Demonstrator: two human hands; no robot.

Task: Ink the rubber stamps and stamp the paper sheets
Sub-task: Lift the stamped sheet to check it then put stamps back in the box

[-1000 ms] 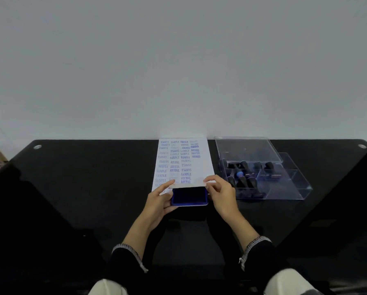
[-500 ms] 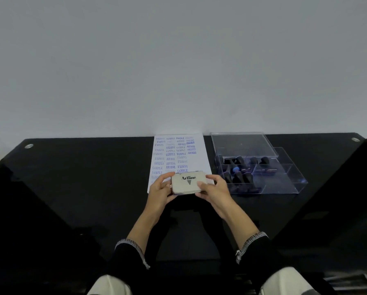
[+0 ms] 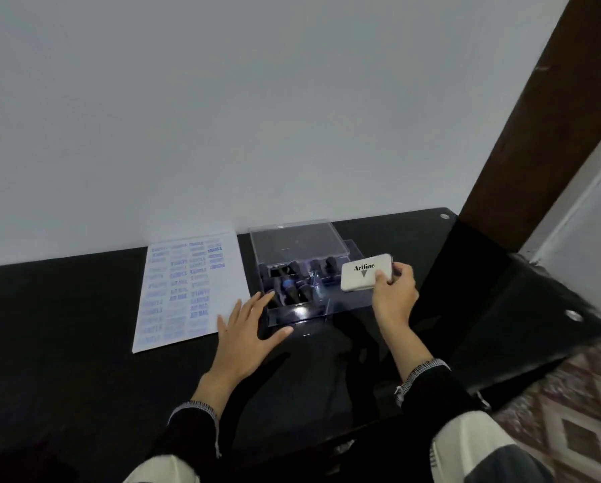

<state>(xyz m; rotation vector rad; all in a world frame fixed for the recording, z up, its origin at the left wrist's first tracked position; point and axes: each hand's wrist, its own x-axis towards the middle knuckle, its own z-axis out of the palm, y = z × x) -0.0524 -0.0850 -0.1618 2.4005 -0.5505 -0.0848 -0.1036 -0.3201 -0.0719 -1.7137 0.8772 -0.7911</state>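
The right hand (image 3: 393, 294) is gripping the closed ink pad (image 3: 366, 272), thumb and fingers curled round its right end, holding it lifted over the right part of the clear box (image 3: 293, 245). The pad's lid, marked Artline, is facing up. The left hand (image 3: 246, 329) is lying with fingers spread and straight, holding nothing, its fingertips touching the box's left front corner. Dark stamps (image 3: 292, 289) are sitting inside the box. The stamped sheet (image 3: 229, 284) is lying flat on the black table (image 3: 65, 325), just beside the box at its 9 o'clock; the left hand is at the sheet's 4 o'clock.
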